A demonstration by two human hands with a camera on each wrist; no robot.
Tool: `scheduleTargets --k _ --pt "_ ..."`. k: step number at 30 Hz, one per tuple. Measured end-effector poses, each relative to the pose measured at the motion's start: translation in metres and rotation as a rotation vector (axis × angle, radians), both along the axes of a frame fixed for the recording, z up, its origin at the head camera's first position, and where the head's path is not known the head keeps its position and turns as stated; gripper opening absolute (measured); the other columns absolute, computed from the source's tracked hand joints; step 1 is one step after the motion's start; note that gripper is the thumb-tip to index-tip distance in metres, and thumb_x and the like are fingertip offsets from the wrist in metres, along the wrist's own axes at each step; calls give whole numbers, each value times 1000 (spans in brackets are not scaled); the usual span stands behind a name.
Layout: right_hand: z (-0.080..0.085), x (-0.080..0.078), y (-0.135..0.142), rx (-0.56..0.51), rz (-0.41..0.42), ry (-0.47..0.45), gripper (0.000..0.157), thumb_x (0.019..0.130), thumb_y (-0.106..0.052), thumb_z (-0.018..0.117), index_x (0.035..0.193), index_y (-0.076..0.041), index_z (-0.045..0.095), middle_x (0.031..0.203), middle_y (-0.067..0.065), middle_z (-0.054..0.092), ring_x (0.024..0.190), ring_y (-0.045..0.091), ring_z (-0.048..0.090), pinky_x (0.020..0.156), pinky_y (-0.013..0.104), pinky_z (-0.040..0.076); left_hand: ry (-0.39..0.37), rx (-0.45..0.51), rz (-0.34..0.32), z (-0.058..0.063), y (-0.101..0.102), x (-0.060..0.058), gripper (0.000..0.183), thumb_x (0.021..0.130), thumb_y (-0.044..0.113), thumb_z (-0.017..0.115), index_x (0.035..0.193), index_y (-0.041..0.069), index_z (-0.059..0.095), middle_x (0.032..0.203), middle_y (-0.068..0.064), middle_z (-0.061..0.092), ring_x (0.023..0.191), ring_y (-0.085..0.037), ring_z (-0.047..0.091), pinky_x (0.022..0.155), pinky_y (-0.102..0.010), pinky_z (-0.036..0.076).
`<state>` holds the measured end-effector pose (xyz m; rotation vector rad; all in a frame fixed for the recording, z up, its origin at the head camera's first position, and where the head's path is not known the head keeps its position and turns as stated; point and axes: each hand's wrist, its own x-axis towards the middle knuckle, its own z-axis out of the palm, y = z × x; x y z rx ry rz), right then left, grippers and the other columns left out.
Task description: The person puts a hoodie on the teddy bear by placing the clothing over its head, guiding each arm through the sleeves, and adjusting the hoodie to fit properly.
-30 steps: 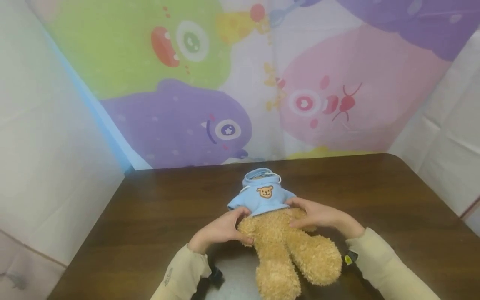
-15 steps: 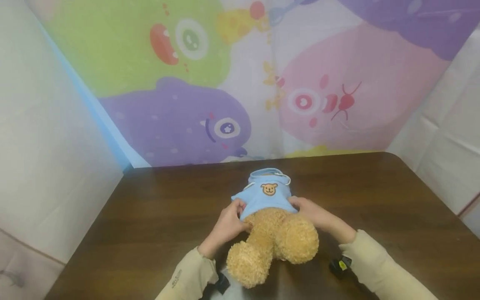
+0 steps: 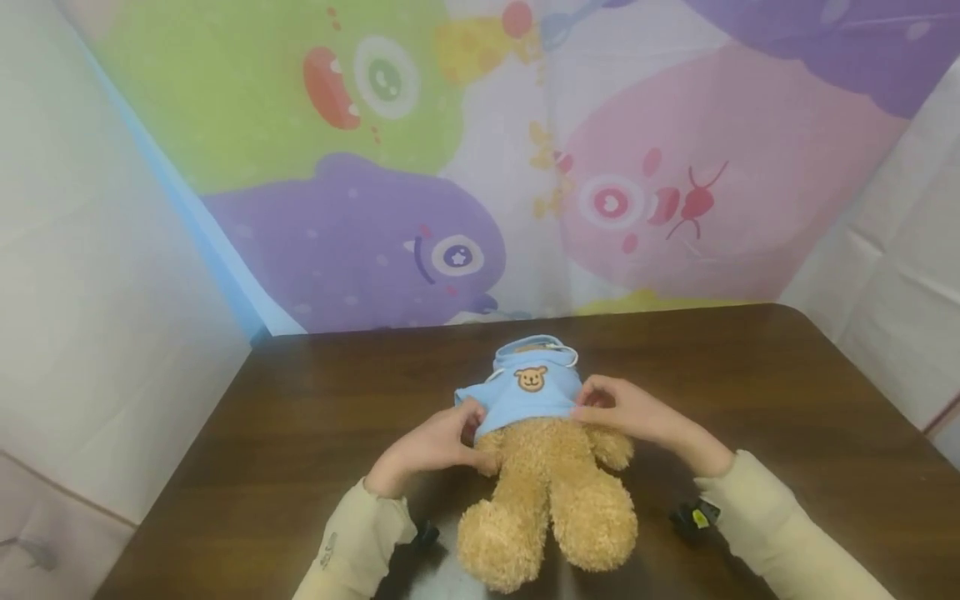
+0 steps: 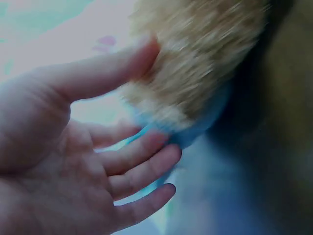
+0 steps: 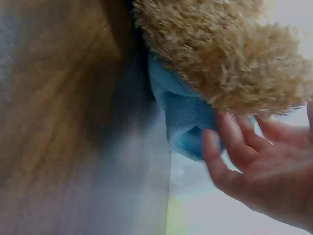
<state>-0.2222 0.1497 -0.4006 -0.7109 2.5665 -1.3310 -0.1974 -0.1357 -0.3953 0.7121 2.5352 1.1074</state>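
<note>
A tan plush teddy bear [image 3: 551,454] lies on the table with its legs toward me. A light blue hooded shirt [image 3: 528,404] with a bear-face patch covers its upper end, so the head is mostly hidden; both arms stick out below the hem. At the left side, my left hand [image 3: 431,450] touches the shirt edge with its fingers and the bear's arm with its thumb. My right hand [image 3: 641,417] pinches the hem at the right. In the right wrist view, its fingertips lie against the shirt [image 5: 183,110] beside the fur.
The brown wooden table [image 3: 337,400] has a rounded far right corner. Behind it hangs a cartoon-print cloth [image 3: 517,167], with white sheets [image 3: 112,275] at both sides. A pale grey patch [image 3: 450,567] shows near the front edge.
The bear's legs were lifted and swung left, then lowered, ending closer together. My left hand has loosened outward from the shirt's side; the right hand has stayed by the hem.
</note>
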Motion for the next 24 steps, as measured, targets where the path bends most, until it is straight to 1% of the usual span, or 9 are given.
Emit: scheduleTargets --k 2,4,6,8,9,13,15,19,24 --pt "1 -4 2 -40 -39 60 21 78 -34 58 85 -14 54 84 1 56 80 17 52 71 32 41 16 45 15 7 -4 -3 39 67 31 70 89 9 45 78 -5 47 69 -14 45 60 -28 39" --pt "1 -8 2 -66 -74 131 21 79 -30 59 90 -13 54 90 1 55 87 18 52 75 35 40 78 97 60 10 -4 -8 35 69 32 68 91 11 50 83 -6 49 76 -17 47 67 -31 40" --pt "-1 -13 2 -75 -83 185 26 78 -26 60 98 -11 52 100 2 52 97 19 49 82 38 38 161 132 109 7 -2 -15 37 71 32 67 97 10 52 91 -5 49 85 -18 46 73 -35 40" --pt "-3 -17 1 -91 -51 205 35 78 -22 61 108 -9 48 109 5 49 106 23 44 87 41 34 217 146 133 2 3 -21 44 71 32 67 106 11 51 104 -5 46 97 -21 43 81 -38 37" --pt "-5 -19 0 -99 -20 191 41 78 -21 61 113 -9 44 114 7 46 109 25 41 89 42 33 240 139 129 -1 6 -25 49 71 32 67 111 10 48 111 -5 43 102 -21 41 84 -38 36" --pt "-12 -23 -2 -120 103 119 55 78 -13 60 124 -9 31 127 12 34 116 31 35 92 45 29 228 123 100 -12 18 -32 66 73 31 65 128 14 33 127 -4 32 114 -20 33 90 -36 32" --pt "-14 -24 -2 -105 116 94 60 77 -10 60 127 -11 26 130 12 31 116 32 34 92 44 29 231 109 97 -16 23 -34 70 74 31 64 132 16 27 129 -4 30 115 -19 32 90 -36 32" --pt "-16 -26 -2 -29 64 114 65 74 -7 61 129 -12 26 129 13 34 114 30 38 90 42 33 302 67 103 -19 29 -37 74 74 33 64 134 19 23 134 -1 28 114 -20 31 89 -37 29" --pt "-14 -29 -4 73 -29 191 54 69 -9 62 119 -10 40 113 13 50 102 26 49 81 39 41 321 40 136 -18 32 -40 71 71 36 65 129 16 31 124 0 38 104 -16 37 84 -33 34"
